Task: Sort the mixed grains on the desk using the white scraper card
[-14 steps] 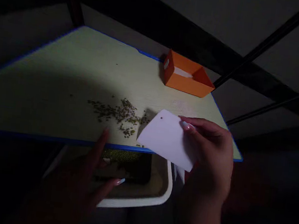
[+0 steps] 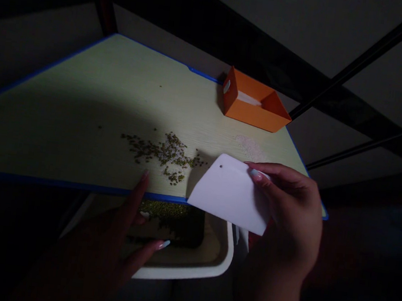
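Observation:
My right hand (image 2: 290, 210) pinches a white flat scraper (image 2: 230, 192) with a small hole near one corner, held over the front edge of the table. To its left, a scatter of small green beans (image 2: 172, 152) mixed with pale grains lies on the pale green tabletop (image 2: 148, 102). My left hand (image 2: 120, 233) is in deep shadow, thumb and forefinger spread apart, holding nothing I can see. It hovers over a white-rimmed basin (image 2: 188, 270), which sits below the table edge with many green beans (image 2: 169, 210) in it.
An orange open box (image 2: 257, 115) with something white inside stands at the table's back right. A pale powdery patch (image 2: 249, 147) lies in front of it. Blue trim (image 2: 39, 181) runs along the table edge. The surroundings are very dark.
The scraper and my right hand have shifted slightly right and down in view, and the scraper's lower left corner now meets the table's front edge. My left hand stays nearly still.

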The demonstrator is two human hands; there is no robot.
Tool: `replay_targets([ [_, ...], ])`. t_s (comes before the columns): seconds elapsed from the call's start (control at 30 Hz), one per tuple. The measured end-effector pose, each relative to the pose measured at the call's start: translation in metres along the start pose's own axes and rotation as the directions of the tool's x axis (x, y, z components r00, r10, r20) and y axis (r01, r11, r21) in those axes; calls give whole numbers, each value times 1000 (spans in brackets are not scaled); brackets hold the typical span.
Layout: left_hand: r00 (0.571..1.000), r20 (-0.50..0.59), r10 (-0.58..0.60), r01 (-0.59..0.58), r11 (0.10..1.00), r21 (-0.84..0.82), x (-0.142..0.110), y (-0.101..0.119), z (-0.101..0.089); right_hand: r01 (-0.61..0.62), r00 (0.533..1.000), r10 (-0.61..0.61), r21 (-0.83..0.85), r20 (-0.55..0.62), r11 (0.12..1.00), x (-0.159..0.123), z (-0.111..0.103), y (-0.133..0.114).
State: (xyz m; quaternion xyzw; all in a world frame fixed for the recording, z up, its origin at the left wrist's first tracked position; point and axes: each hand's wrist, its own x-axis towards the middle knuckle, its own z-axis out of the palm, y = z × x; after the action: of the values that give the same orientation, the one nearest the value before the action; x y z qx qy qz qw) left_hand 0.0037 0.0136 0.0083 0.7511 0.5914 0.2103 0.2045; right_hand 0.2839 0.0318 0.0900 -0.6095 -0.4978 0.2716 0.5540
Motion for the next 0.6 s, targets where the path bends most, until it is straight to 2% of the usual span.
replay_targets([
  [0.07,1000,-15,12,-12,1000,4,-4,-2,4,2,1000,-2,1,-28,1000,-3,-1,-1],
  [0.13,1000,-13,-27,27,1000,3,-11,-4,10,9,999,-9,-9,-42,1000,-6,-1,-2],
  [0.27,998,-11,-65,65,998,-1,-22,-10,20,38,999,-39,-29,-24,999,-9,4,-1],
  [0.4,999,-17,-51,51,999,3,-17,-15,18,32,999,-33,-20,-40,999,-7,9,2],
  [0.5,1000,-15,-10,11,1000,23,-7,-14,11,1,997,-1,-10,-80,1000,-4,5,5],
  [0.6,995,-45,89,-86,993,77,-2,-11,6,-48,985,50,13,-168,999,-4,-2,5],
])
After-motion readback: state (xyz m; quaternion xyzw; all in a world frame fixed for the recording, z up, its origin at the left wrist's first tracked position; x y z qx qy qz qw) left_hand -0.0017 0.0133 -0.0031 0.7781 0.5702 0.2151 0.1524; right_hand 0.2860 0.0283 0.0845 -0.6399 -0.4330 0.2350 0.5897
